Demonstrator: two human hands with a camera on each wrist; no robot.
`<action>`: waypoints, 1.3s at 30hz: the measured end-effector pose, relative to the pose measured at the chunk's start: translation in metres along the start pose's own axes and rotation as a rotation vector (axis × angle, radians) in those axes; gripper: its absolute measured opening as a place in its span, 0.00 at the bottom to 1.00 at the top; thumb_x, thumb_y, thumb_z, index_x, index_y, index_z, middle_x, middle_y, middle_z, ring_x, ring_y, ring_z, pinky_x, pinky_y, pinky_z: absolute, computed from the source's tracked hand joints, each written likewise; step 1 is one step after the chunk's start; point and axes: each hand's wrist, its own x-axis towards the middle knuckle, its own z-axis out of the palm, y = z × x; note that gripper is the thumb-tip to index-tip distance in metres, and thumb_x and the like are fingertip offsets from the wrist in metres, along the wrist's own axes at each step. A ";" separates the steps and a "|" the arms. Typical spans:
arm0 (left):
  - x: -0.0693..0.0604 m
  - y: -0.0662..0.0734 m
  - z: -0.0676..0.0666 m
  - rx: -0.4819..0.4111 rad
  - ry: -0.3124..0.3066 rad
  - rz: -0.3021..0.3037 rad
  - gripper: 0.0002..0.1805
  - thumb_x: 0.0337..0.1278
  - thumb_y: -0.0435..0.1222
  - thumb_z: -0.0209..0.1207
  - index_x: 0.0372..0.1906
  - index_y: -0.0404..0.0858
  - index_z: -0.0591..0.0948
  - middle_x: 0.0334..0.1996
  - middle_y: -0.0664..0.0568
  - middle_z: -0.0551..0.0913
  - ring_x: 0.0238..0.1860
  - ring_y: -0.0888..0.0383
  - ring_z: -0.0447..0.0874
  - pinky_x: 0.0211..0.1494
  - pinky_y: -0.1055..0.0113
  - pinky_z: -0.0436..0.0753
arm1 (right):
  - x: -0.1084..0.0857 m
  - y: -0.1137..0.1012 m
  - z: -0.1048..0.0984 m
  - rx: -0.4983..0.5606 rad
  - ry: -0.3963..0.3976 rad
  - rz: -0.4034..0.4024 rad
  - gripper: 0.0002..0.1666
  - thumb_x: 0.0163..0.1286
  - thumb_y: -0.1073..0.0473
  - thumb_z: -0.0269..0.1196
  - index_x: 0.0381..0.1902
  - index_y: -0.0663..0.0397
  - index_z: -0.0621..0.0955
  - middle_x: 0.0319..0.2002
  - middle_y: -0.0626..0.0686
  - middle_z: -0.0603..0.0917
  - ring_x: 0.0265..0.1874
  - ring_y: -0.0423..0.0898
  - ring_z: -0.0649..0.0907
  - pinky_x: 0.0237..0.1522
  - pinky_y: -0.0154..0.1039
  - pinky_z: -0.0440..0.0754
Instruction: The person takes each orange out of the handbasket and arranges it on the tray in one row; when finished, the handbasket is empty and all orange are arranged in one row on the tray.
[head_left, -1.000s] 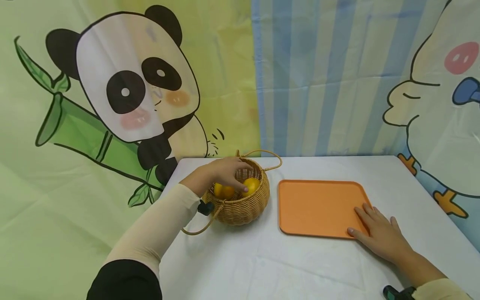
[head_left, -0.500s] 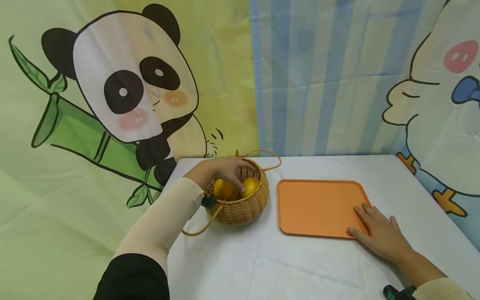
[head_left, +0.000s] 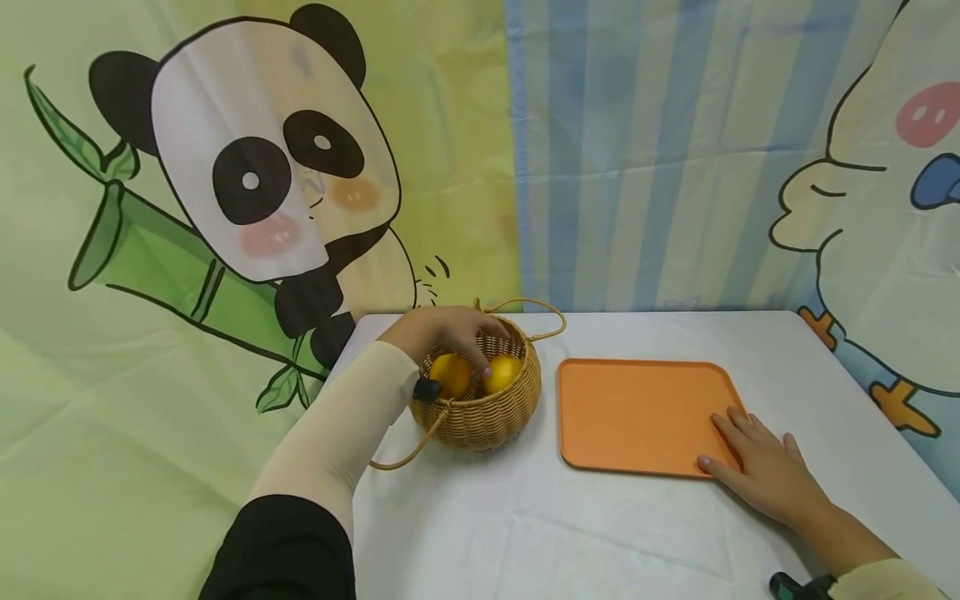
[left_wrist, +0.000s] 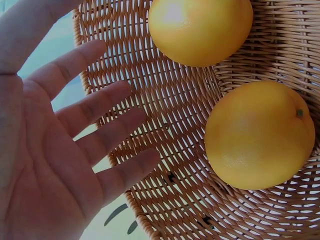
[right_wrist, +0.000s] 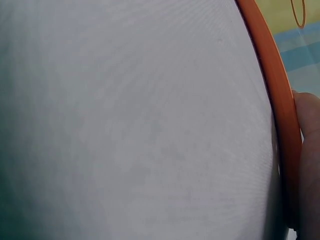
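Note:
My left hand (head_left: 452, 330) reaches over the wicker basket (head_left: 480, 425) from the left. In the left wrist view its fingers are spread and fairly straight along the basket's rim, with nothing held. Two oranges lie in the basket: a yellower one (head_left: 502, 374) by my thumb and a deeper-coloured one (head_left: 451, 376) under my wrist. The left wrist view shows one orange (left_wrist: 260, 135) with its green stem end, apart from my fingers. My right hand (head_left: 772, 475) rests, fingers extended, on the right front corner of the orange tray (head_left: 645, 417).
The basket has two thin loop handles; the near handle (head_left: 412, 454) hangs out over the white tabletop (head_left: 570, 533). Behind the table hangs a printed curtain (head_left: 600, 167) with a panda and stripes. A dark device (head_left: 798, 587) sits at my right wrist.
My left forearm has shifted slightly to the right, and the left hand has risen a little over the basket. The right hand, the tray and the basket stay in place.

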 end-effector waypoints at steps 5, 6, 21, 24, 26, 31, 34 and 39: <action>0.005 0.000 -0.002 -0.006 -0.029 -0.021 0.47 0.57 0.49 0.78 0.81 0.53 0.71 0.80 0.53 0.66 0.81 0.46 0.60 0.78 0.45 0.67 | -0.001 0.000 -0.001 0.002 -0.004 0.000 0.60 0.74 0.23 0.57 0.80 0.67 0.65 0.79 0.77 0.58 0.76 0.80 0.57 0.66 0.87 0.41; 0.006 0.000 -0.002 -0.013 -0.035 -0.024 0.47 0.57 0.49 0.78 0.81 0.54 0.71 0.80 0.53 0.66 0.81 0.46 0.60 0.78 0.45 0.68 | -0.001 0.000 -0.001 0.003 -0.004 0.001 0.60 0.74 0.23 0.57 0.80 0.67 0.65 0.79 0.77 0.58 0.76 0.80 0.57 0.66 0.87 0.41; 0.023 0.001 0.003 -0.030 -0.057 0.020 0.45 0.57 0.46 0.79 0.80 0.52 0.72 0.79 0.55 0.69 0.79 0.47 0.63 0.79 0.46 0.66 | -0.001 0.002 0.000 -0.002 -0.017 0.003 0.60 0.74 0.23 0.57 0.81 0.67 0.64 0.79 0.77 0.57 0.76 0.80 0.57 0.65 0.87 0.41; 0.024 0.000 0.002 -0.037 -0.061 0.016 0.44 0.59 0.45 0.78 0.80 0.51 0.72 0.79 0.54 0.69 0.79 0.47 0.64 0.79 0.46 0.67 | 0.000 0.001 -0.002 -0.006 -0.022 0.007 0.60 0.74 0.22 0.57 0.81 0.67 0.64 0.79 0.77 0.57 0.76 0.80 0.56 0.66 0.87 0.41; 0.025 -0.001 0.000 -0.033 -0.066 0.017 0.44 0.60 0.44 0.77 0.80 0.50 0.71 0.79 0.54 0.69 0.79 0.47 0.64 0.79 0.46 0.67 | 0.000 0.000 -0.002 -0.008 -0.022 0.008 0.61 0.74 0.22 0.57 0.81 0.67 0.64 0.79 0.77 0.57 0.76 0.80 0.56 0.66 0.87 0.41; 0.029 -0.003 -0.001 -0.026 -0.090 0.016 0.44 0.62 0.44 0.76 0.81 0.47 0.70 0.79 0.51 0.68 0.79 0.46 0.64 0.78 0.46 0.67 | -0.001 -0.003 -0.004 -0.011 -0.017 0.005 0.61 0.73 0.22 0.58 0.80 0.68 0.65 0.79 0.77 0.59 0.76 0.80 0.57 0.66 0.87 0.42; 0.032 -0.003 -0.001 -0.020 -0.099 0.010 0.44 0.61 0.45 0.76 0.81 0.48 0.70 0.79 0.50 0.68 0.79 0.46 0.64 0.78 0.46 0.67 | -0.001 -0.004 -0.004 -0.011 -0.015 0.006 0.61 0.73 0.22 0.58 0.80 0.68 0.65 0.78 0.77 0.59 0.76 0.80 0.58 0.66 0.87 0.42; 0.036 -0.004 0.000 0.010 -0.103 0.033 0.42 0.60 0.45 0.77 0.79 0.51 0.73 0.78 0.52 0.69 0.77 0.47 0.66 0.77 0.48 0.69 | -0.001 -0.003 -0.004 -0.010 -0.017 0.008 0.60 0.74 0.23 0.58 0.80 0.68 0.65 0.79 0.77 0.59 0.76 0.80 0.58 0.66 0.87 0.42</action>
